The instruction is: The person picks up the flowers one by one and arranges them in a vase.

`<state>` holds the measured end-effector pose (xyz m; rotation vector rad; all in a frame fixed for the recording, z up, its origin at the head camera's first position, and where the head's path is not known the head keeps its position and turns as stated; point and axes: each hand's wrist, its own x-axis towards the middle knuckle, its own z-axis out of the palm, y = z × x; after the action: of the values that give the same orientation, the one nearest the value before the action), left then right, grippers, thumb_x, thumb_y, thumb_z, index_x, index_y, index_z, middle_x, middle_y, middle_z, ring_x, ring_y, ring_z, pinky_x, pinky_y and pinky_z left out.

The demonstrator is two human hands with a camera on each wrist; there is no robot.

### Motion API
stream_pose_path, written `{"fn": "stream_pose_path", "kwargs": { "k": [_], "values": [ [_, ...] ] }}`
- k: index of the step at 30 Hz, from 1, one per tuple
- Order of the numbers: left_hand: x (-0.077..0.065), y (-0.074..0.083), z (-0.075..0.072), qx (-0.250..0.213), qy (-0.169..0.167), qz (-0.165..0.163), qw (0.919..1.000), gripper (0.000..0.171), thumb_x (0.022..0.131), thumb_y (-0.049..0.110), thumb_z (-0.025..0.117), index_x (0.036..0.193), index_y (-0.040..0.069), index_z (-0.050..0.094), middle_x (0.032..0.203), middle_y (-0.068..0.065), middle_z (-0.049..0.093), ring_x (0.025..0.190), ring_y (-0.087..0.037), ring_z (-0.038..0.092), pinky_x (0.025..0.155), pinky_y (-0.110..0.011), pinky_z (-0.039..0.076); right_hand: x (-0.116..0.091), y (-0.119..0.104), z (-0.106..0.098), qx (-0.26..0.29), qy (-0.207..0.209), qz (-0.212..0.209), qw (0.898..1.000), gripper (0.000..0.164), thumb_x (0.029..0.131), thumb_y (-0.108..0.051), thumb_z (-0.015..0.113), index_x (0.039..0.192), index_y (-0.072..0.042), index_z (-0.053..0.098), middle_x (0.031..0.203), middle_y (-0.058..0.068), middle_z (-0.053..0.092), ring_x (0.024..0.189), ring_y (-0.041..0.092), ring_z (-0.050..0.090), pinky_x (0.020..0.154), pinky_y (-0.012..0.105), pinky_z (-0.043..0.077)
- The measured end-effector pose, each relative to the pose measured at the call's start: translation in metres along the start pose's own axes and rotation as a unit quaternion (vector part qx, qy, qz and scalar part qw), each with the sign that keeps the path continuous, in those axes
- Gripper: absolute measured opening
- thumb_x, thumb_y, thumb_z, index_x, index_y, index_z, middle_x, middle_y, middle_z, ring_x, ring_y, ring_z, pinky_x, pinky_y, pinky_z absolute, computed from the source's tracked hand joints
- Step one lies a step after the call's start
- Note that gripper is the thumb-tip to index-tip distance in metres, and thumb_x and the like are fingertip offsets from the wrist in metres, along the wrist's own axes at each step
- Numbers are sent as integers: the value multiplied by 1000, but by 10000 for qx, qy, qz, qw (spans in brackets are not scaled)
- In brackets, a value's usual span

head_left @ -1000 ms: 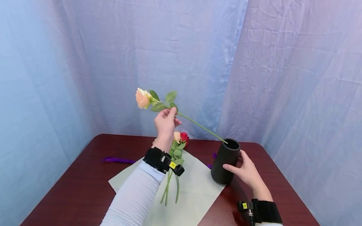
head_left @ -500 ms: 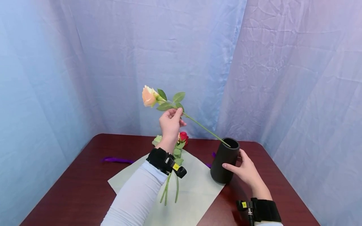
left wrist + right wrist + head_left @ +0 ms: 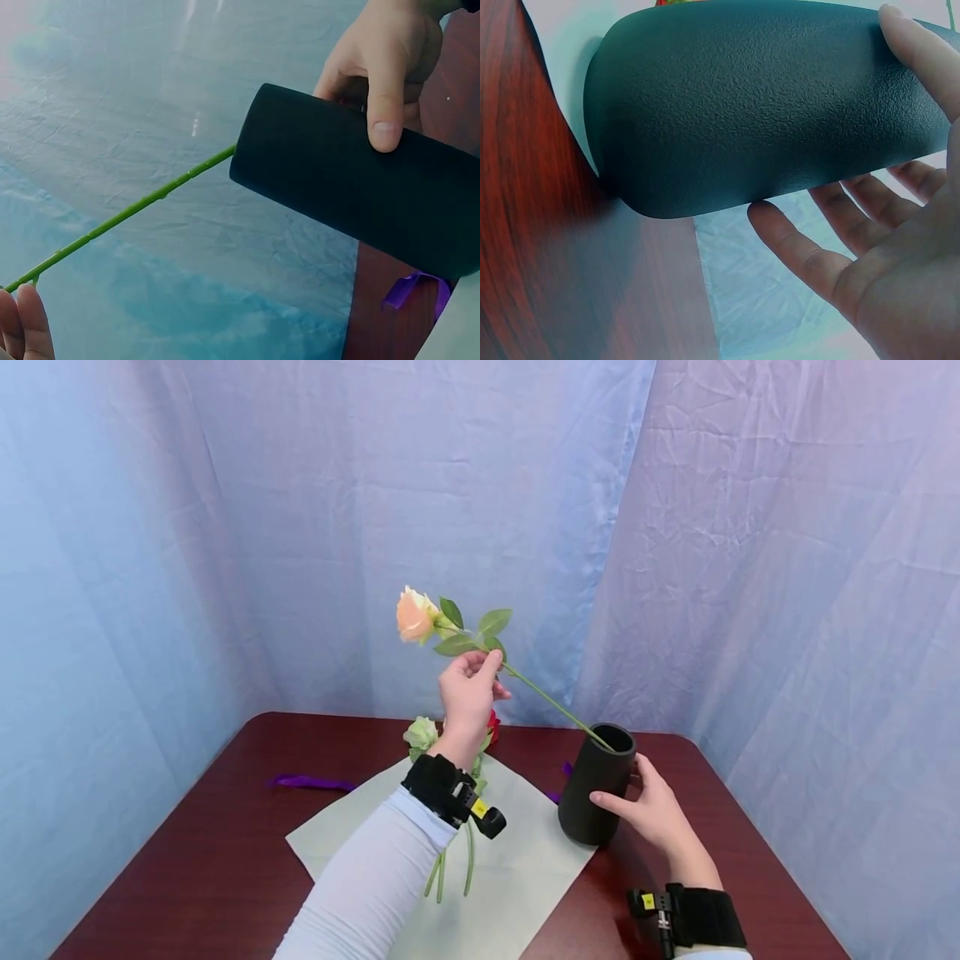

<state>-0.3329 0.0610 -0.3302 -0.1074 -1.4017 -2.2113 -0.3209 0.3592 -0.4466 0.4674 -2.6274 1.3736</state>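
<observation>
My left hand (image 3: 468,697) pinches the green stem of a peach rose (image 3: 417,615) just below its leaves. The bloom points up and left, and the stem slants down to the right. Its lower end is inside the mouth of a black vase (image 3: 595,793), so the tip is hidden. Around the vase's right side my right hand (image 3: 652,806) grips, thumb in front and fingers behind. In the left wrist view, the stem (image 3: 127,212) runs from the left fingers to the vase's rim. The vase's dark, textured wall (image 3: 757,105) fills much of the right wrist view.
Pale wrapping paper (image 3: 510,868) lies on the dark red table (image 3: 195,860). On it, partly hidden by the left arm, are several flowers, including a pale green one (image 3: 422,733) and a red one (image 3: 492,725). Purple ribbon (image 3: 311,782) shows at the left and behind the vase.
My left hand has moved right with the rose, and the stem's end has slid a little further into the vase's mouth. My right hand stays on the vase.
</observation>
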Motion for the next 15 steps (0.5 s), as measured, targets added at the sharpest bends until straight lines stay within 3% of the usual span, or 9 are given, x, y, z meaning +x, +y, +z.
{"fn": "stream_pose_path", "kwargs": {
  "k": [6,15],
  "values": [
    [-4,-2,7,-51,-23,14,10000,20,95,19,76,101,4,65,89,-9,66,53,-14,57,57,-32,58,1,0,1,3,-12,-31,10000,89,84,-43,85,152,-14,36,141,17,51,126,40,55,94,55,52],
    [-6,-3,11,-22,-46,74,10000,20,95,18,76,103,3,65,89,-8,65,51,-14,57,55,-32,57,-2,-2,-1,-25,-17,-13,10000,89,85,-42,84,153,-13,35,142,17,50,126,39,56,93,54,53]
  ]
}}
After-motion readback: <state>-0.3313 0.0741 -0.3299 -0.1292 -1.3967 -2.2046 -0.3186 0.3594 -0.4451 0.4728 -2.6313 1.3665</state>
